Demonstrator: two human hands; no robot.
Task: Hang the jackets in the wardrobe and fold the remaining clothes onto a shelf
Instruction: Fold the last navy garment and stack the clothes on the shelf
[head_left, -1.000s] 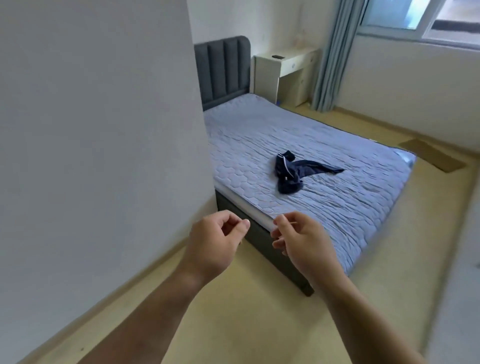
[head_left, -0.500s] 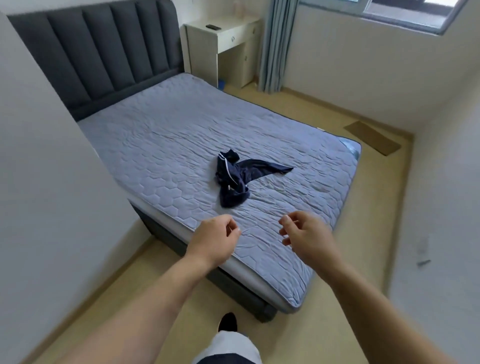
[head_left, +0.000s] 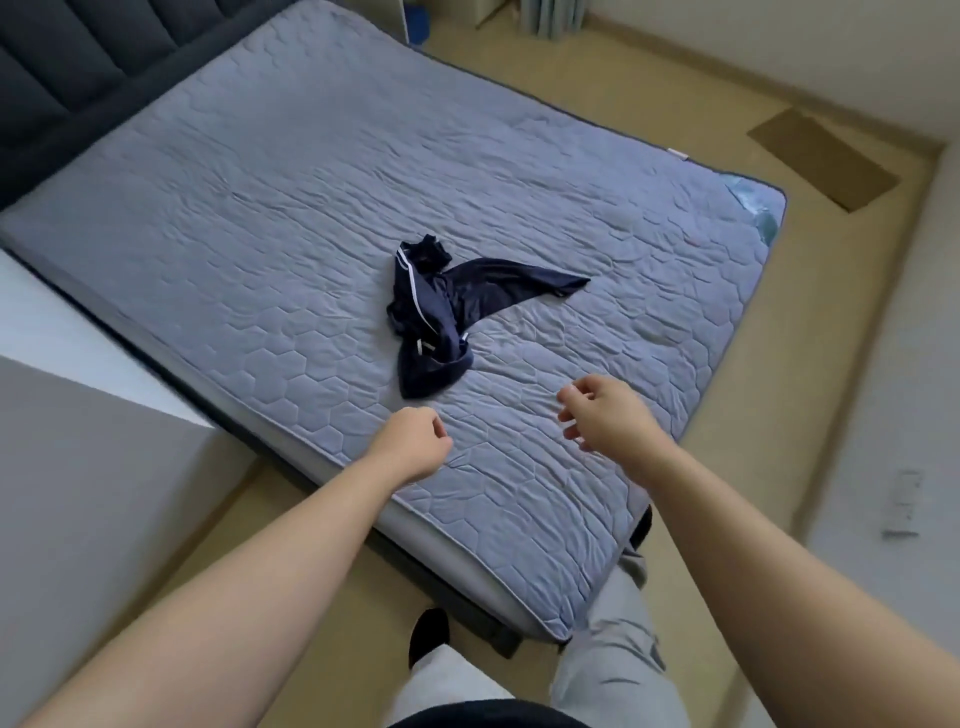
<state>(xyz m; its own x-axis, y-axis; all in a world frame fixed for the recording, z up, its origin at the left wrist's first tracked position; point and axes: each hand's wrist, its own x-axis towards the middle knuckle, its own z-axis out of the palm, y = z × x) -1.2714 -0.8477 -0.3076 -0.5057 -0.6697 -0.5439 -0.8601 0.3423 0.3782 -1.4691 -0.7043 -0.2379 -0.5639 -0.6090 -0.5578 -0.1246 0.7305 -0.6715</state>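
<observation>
head view | bed (head_left: 260, 218) holds one crumpled navy garment (head_left: 436, 317) at frame centre | left hand (head_left: 410, 444) loosely fisted, empty, over near mattress edge | right hand (head_left: 605, 415) half-curled, fingers apart, empty, just right of garment's lower end | bare floor (head_left: 810, 291) right of bed

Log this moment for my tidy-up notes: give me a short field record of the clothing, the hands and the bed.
garment: one dark navy garment with white stripes, crumpled
garment place: middle of the bed, one part stretched out to the right
bed cover: grey-blue quilted, wrinkled
left hand: loosely curled, empty, over the bed's near edge
right hand: fingers partly open, empty, over the bed
contact: neither hand touches the garment
floor: flat brown cardboard beyond the bed
</observation>
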